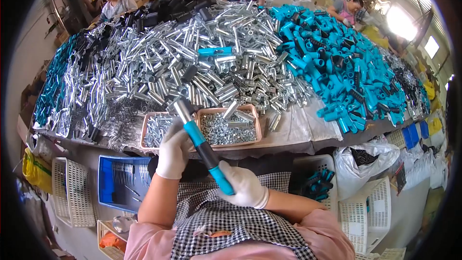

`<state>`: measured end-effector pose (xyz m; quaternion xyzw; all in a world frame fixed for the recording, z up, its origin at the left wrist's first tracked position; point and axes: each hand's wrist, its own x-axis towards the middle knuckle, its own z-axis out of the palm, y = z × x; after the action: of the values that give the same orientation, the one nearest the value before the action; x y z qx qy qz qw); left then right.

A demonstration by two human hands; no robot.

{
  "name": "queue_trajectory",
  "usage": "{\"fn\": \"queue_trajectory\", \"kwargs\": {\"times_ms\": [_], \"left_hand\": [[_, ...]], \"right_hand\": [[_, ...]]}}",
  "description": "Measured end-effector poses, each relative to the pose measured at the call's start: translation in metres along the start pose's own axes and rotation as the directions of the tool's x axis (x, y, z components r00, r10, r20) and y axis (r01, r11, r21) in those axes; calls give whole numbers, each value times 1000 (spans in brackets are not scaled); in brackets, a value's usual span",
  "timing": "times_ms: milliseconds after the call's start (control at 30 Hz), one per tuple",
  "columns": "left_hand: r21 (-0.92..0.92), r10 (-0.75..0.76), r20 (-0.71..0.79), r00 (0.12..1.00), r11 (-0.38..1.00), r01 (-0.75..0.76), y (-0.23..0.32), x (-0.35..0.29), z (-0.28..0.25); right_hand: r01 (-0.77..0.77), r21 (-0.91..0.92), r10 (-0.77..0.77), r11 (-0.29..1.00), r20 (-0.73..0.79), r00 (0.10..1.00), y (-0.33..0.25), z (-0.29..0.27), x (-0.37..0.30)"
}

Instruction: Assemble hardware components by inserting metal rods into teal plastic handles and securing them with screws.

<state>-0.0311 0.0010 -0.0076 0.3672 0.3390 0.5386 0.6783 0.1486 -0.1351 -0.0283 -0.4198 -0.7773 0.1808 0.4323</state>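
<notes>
My right hand [244,186], in a white glove, is wrapped round the lower teal end of a teal-and-black handle with a silver metal tube [206,151]. The piece slants up and to the left in front of my apron. Higher up, my gloved left hand [173,153] closes on it from the left, near where the silver tube meets the teal; some of its fingertips are hidden. Just beyond are two pink trays: the left tray [143,135] contains small metal pins or screws, the right tray [259,130] small nut-like parts with several silver tubes on top.
A large heap of silver tubes [159,62] covers the table, with teal handles [341,62] at right and black parts [178,7] behind. Below stand a blue crate [103,183], white baskets [72,192] and a white sack [344,173]. Three people work across the table.
</notes>
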Motion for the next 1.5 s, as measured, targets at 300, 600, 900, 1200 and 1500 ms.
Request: {"fn": "queue_trajectory", "kwargs": {"times_ms": [300, 600, 900, 1200, 1500], "left_hand": [[288, -302, 375, 877, 937, 199, 25, -35, -30], [559, -629, 453, 632, 753, 348, -18, -56, -32], [731, -670, 424, 610, 650, 206, -6, -54, -19], [815, -360, 568, 740, 373, -443, -24, -82, -21], [829, -187, 551, 813, 19, -558, -27, -106, -35]], "right_hand": [[-623, -487, 614, 612, -203, 762, 94, -133, 75], [-724, -466, 554, 508, -467, 689, 287, -196, 45], [-193, 190, 155, 963, 202, 967, 56, -99, 40], [-87, -120, 128, 989, 395, 910, 12, -65, 22], [-361, -53, 337, 931, 500, 797, 8, -43, 6]]}}
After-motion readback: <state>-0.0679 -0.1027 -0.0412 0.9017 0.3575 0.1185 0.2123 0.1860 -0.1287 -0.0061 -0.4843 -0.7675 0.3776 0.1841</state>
